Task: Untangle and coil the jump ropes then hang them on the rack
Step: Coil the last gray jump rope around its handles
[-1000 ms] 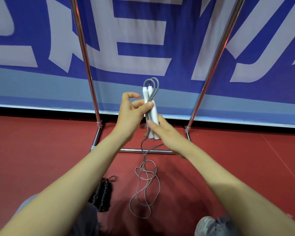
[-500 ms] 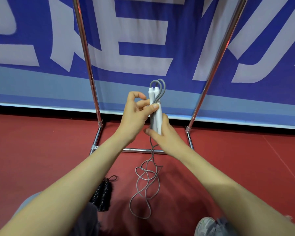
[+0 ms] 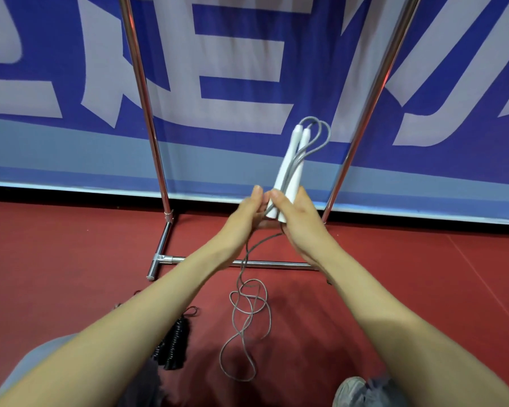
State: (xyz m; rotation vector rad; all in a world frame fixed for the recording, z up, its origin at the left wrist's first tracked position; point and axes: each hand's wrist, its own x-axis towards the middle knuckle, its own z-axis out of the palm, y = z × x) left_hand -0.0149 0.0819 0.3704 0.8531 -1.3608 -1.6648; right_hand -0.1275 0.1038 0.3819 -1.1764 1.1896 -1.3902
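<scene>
Two white handles (image 3: 291, 168) of a grey jump rope stand upright side by side, tilted a little to the right. My right hand (image 3: 301, 221) grips their lower ends. My left hand (image 3: 247, 214) pinches the grey cord just below the handles. The cord loops over the handle tops, then drops to a loose grey tangle (image 3: 247, 324) on the red floor. A black jump rope (image 3: 172, 345) lies bundled on the floor under my left forearm. The chrome rack (image 3: 147, 118) stands in front of me; its top bar is out of view.
The rack's right post (image 3: 365, 113) and low crossbar (image 3: 271, 263) frame my hands. A blue and white banner (image 3: 247, 69) hangs behind the rack. My grey trouser leg (image 3: 36, 368) and a shoe (image 3: 350, 392) show at the bottom edge.
The handles have swung up and to the right. My right hand has slid down to their lower ends. My left hand has dropped from the handles onto the cord below.
</scene>
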